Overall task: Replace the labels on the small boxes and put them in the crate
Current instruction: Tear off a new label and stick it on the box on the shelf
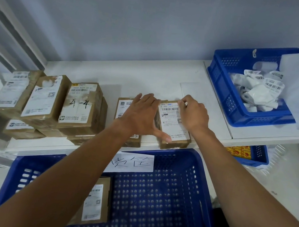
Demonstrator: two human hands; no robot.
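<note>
small box (pixel 173 131) on shelf (pixel 148 79), long axis near-far, label (pixel 170 115) up. r hand (pixel 194 114) fingers curled, pinching label's far-right corner. l hand (pixel 143 114) flat, fingers straight, bracing box's left side. crate (pixel 173 190) just nearer.

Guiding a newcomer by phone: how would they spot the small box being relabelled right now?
Find the white shelf behind the large blue perforated plastic crate. At the shelf's front edge, take the small brown cardboard box just right of a similar neighbouring box. Only its white barcode label is pinched at a far corner by the right hand.
</note>
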